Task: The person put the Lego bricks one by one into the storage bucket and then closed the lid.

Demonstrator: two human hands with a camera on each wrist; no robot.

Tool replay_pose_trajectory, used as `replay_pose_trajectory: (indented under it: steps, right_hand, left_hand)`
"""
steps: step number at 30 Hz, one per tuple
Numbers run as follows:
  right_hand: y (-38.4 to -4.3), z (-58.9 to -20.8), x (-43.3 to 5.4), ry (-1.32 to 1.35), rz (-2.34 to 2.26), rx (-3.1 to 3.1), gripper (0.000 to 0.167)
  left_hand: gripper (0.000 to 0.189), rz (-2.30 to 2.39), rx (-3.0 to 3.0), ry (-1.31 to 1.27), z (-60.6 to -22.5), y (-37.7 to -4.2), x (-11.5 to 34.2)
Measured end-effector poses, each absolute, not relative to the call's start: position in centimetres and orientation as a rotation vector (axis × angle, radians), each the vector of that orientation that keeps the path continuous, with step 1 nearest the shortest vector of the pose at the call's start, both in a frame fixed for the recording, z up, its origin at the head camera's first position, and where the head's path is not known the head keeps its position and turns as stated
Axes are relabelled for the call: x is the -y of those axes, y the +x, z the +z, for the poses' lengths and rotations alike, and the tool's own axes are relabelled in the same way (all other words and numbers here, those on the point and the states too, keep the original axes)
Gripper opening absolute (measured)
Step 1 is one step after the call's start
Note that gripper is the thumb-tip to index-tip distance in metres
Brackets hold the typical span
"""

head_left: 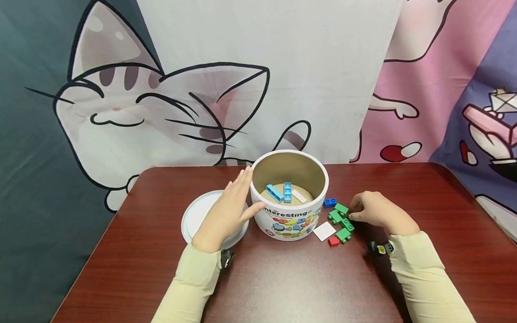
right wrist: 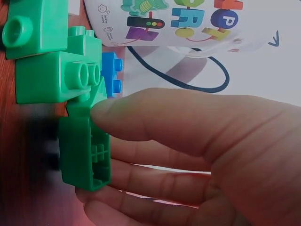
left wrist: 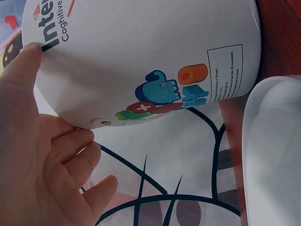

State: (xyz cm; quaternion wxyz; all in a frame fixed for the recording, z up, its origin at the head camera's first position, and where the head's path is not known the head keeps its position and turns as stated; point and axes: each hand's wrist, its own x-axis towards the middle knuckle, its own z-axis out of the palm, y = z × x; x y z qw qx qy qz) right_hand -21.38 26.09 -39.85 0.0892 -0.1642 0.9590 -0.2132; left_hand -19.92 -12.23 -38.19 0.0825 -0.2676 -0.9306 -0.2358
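A round white bucket (head_left: 287,223) printed "Interesting" stands upright on the table. Inside lie two light-blue bricks (head_left: 288,192) and a white piece (head_left: 299,196). My left hand (head_left: 226,213) rests against the bucket's left side, fingers straight near the rim and thumb on the printed wall (left wrist: 131,61). At the right, my right hand (head_left: 379,211) pinches a green toy brick (right wrist: 77,153) between thumb and fingers, its hollow underside facing sideways. More green bricks (head_left: 343,235), a blue brick (head_left: 330,202), a red brick (head_left: 333,241) and a white square piece (head_left: 324,231) lie between that hand and the bucket.
A white round lid (head_left: 196,217) lies left of the bucket, partly under my left hand. The brown table (head_left: 299,294) ends at a back edge against a cartoon-printed cloth (head_left: 314,58).
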Motion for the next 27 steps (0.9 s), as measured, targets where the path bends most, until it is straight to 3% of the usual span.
replay_pose_trajectory:
  steps: [15,27]
  right_hand:
    - [-21.4,-39.4,-26.0,-0.528,-0.621,-2.929,0.021]
    - [-21.1,-38.6,-25.4,-0.628,-0.763,-3.133,0.032]
  left_hand:
    - [0.086,-0.712,2.797,-0.787,-38.4,-20.1,12.2]
    - [0.087,-0.713,2.790,-0.791,-38.3,-20.1,12.2]
